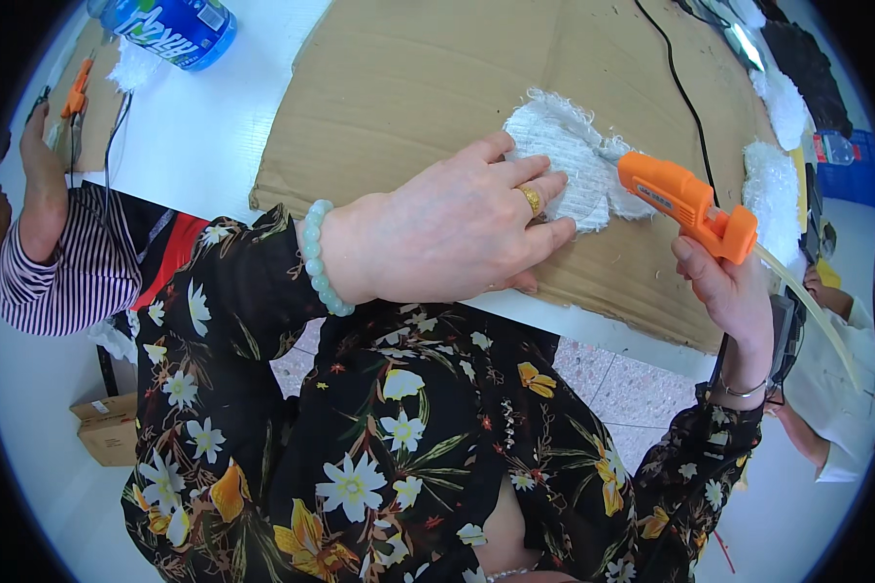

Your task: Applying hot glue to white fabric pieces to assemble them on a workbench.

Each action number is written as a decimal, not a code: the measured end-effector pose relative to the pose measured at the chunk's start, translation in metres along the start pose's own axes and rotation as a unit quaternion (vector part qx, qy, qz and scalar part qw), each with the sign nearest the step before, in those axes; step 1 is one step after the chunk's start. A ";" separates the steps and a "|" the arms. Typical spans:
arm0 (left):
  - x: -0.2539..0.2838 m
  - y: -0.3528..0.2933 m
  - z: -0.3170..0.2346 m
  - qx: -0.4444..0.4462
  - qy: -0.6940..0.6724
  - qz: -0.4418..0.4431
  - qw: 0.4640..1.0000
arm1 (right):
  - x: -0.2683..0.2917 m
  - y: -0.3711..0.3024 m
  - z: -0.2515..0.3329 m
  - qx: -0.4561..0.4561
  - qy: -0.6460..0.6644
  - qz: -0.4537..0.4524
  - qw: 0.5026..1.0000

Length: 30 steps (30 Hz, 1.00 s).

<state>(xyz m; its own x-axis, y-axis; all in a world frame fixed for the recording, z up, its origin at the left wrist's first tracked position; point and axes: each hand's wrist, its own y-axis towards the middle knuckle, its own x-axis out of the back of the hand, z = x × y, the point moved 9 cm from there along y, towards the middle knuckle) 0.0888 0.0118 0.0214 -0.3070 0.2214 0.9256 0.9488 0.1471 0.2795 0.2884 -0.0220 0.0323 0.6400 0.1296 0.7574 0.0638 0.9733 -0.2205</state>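
White and frayed: see a ribbed fabric piece (572,146) lying near the middle of the cardboard sheet (389,107). Steadying it with the left hand (447,223), laid flat over its left side, fingers slightly apart and apparently not pinching. Gripping an orange hot-glue gun (673,189) in the right hand (724,291), closed round the handle at the near right part of the cardboard sheet, with the nozzle (612,151) aimed at the fabric.

For good work, press the fabric flat and leave fingertips clear of the nozzle, probably hot. Squeeze lightly, lay thin glue, and avoid dragging loose fibres. Leave slack in the black cord (685,87) across the far right of the cardboard sheet.

Hard to make out: the nozzle's very tip among the fibres, and any glue there. Mostly hidden: the left thumb, under the palm. Impossible to tell whether squeezing the trigger. Cut off by the upper rim: a blue-labelled bottle (170,34), left of the cardboard sheet.
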 end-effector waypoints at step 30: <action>0.002 0.006 -0.018 -0.034 0.021 -0.062 0.997 | -0.021 0.017 0.031 0.030 -0.020 0.042 0.998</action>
<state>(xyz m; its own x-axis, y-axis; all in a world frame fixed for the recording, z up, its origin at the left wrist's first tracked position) 0.0956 -0.0043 0.0295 -0.4195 0.1644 0.8927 0.9073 0.1051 0.4070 0.2525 -0.0025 0.0312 0.6097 0.2180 0.7621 -0.0360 0.9681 -0.2481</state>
